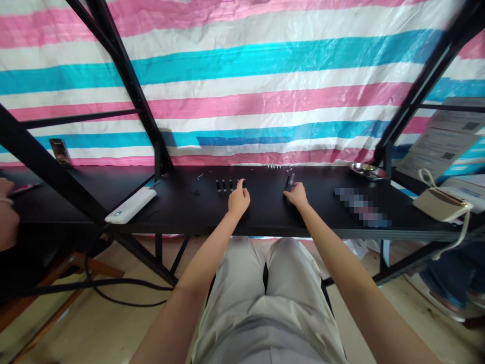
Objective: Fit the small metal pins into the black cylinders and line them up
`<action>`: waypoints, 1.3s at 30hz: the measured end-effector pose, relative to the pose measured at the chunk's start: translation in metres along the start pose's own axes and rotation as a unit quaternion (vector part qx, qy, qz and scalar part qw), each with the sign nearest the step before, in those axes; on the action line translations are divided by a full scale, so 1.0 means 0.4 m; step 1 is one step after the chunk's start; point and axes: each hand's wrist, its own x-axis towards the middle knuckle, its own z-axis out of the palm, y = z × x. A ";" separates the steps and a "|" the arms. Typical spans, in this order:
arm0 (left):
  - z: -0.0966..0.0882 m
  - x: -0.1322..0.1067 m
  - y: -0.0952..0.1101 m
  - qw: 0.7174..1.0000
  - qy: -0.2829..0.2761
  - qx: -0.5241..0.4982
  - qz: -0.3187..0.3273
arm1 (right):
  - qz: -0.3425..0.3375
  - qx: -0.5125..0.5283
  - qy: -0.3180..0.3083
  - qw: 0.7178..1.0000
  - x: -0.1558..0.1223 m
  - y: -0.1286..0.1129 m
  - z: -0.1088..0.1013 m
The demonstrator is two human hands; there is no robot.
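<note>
My left hand (238,201) is at the right end of a row of small black tubes with pale ends (224,185) on the black table. Its index finger and thumb close around the last small black tube (244,183), which they partly hide. To the right, my right hand (297,195) rests low over the table with its thumb stretched out to the left and its fingers apart. Just beyond its fingertips are a small clear-and-grey tube (292,178) and a dark piece (288,180); I cannot tell whether the hand touches them.
A white power bank-like box (131,206) lies left on the black table (265,217). To the right are a metal dish (368,171), a blurred-out flat object (361,207) and a beige pouch (441,203). Black frame posts (131,86) flank the space. Another person's hand (7,215) shows far left.
</note>
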 end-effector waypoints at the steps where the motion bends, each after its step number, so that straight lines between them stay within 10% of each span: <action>1: 0.000 0.000 0.004 1.000 -0.005 0.016 -0.003 | -0.009 0.005 0.008 1.000 -0.010 0.000 0.003; 11: 0.020 0.050 0.000 0.995 -0.082 0.056 -0.022 | -0.080 -0.056 -0.021 0.995 -0.079 -0.034 -0.019; 19: 0.038 0.049 0.030 0.996 -0.031 0.079 -0.017 | -0.084 -0.097 -0.039 0.991 -0.092 -0.055 -0.031; 30: 0.083 0.030 0.021 0.952 -0.107 -0.285 -0.032 | -0.245 -0.025 -0.054 0.968 -0.102 -0.068 -0.025; 39: 0.063 0.020 0.045 0.913 -0.177 -0.366 -0.041 | -0.346 -0.051 -0.110 0.930 -0.120 -0.087 -0.025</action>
